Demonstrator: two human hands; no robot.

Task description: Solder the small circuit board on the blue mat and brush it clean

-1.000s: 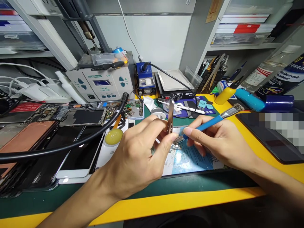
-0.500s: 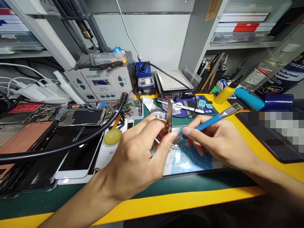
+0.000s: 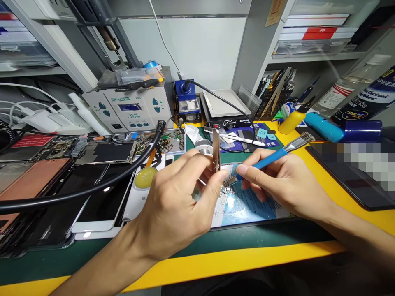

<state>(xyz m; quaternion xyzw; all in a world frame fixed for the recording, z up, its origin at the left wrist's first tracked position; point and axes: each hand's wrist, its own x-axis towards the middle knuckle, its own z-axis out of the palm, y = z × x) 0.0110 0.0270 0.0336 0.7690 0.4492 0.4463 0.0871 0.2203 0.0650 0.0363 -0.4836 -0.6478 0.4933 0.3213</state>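
My left hand pinches a pair of metal tweezers, held upright between thumb and fingers; their lower part is hidden. My right hand grips a blue-handled brush, its bristles pointing up and to the right. Between the hands, a small metal electronic part lies above a blue-and-white pad. Another small rectangular piece sits beside the brush handle's lower end; whether they touch I cannot tell.
Phones and screens line the left side, crossed by a thick black hose. A hot-air station and a flat heating plate stand behind. On the right are a yellow bottle and a dark phone.
The tweezers in my left hand have shifted slightly to the left. My right hand and the brush have barely moved.
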